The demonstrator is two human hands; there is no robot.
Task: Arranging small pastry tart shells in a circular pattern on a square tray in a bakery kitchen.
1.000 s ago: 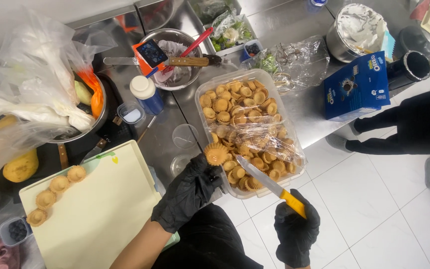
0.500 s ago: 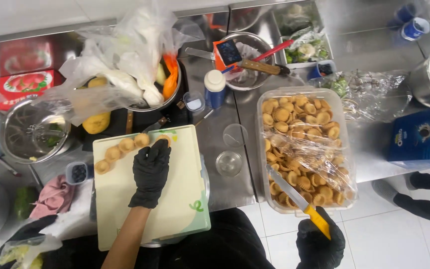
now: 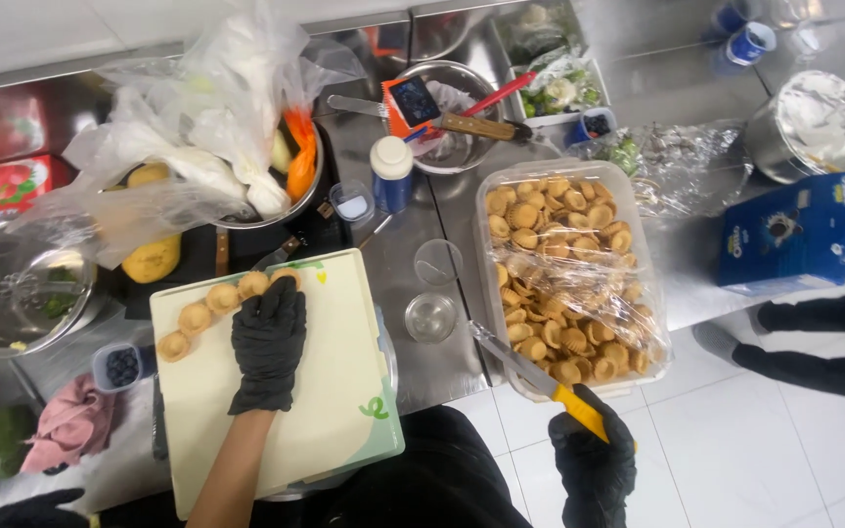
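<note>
Small tart shells [image 3: 209, 305] in a row on pale cutting board [image 3: 325, 411], under left hand [image 3: 266, 342] fingers [image 3: 281, 298] spread flat, right hand [image 3: 594, 464] closed around yellow-handled knife [image 3: 540, 376] beside tray of shells [image 3: 564, 269] on worktop [image 3: 422, 352]

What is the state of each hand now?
Left hand: open, resting on the cutting board.
Right hand: closed, holding a yellow-handled knife.

Four small pastry shells [image 3: 209, 305] are counted in a row on one pale cutting board [image 3: 344, 391]; the many more heaped in one clear plastic tub [image 3: 638, 244] are too numerous to be counted. One yellow-handled knife [image 3: 540, 376] is seen, as are two black-gloved hands: left hand [image 3: 268, 342], right hand [image 3: 594, 464]. Two small clear cups [image 3: 432, 315] and one blue box [image 3: 799, 233] are noted
</note>
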